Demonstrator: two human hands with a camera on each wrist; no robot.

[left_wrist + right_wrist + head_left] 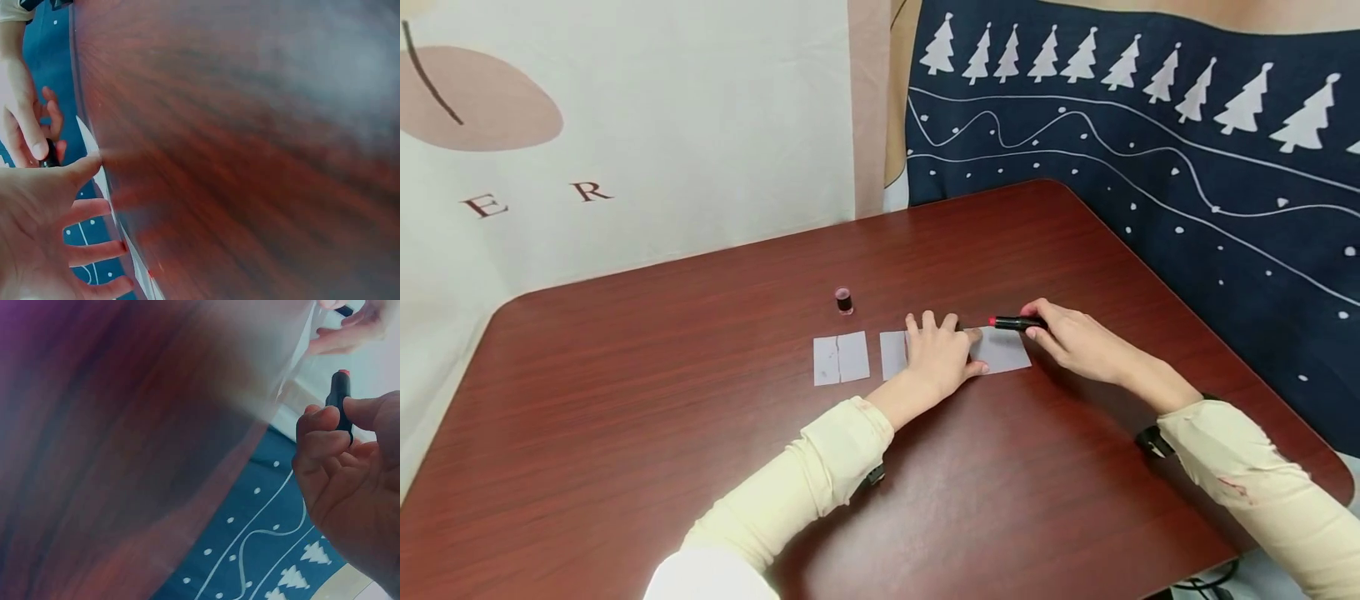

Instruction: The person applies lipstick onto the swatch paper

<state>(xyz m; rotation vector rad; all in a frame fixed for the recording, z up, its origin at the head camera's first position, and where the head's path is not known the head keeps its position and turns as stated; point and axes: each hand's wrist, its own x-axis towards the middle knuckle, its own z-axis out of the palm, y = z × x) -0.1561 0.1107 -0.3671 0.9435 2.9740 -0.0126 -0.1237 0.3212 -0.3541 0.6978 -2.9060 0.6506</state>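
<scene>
Cream left sleeve [805,467] nearest the lens, its lower end washed out to white and cut by the bottom edge; right sleeve [1247,475] likewise runs out of frame. We note a dark band at each wrist, mostly covered by cloth.

Left hand [936,358]: fingers spread wide, palm down over the white paper [1006,352]. The hand hides the paper's middle, so we cannot tell whether one sheet or two lie beneath. A small dark object [344,310] shows at its fingers in the right wrist view, cut by the frame top; we cannot identify it or say whether it is gripped.

Right hand [1078,340]: thumb and fingers pinch a black marker [1018,323], red tip pointing left, above the paper's far edge. Tip contact with the paper: we cannot tell. The marker's rear end is hidden in the grip.

Left of the paper, just apart, we record two pale pieces [841,358] side by side, a ragged line between them; faint marks on the left one are illegible to us. Beyond them stands a small dark-banded bottle [844,301].

All rest on the reddish-brown table [662,417]. Behind: pale cloth [722,125] and navy tree-print cloth [1075,125], both cropped.
</scene>
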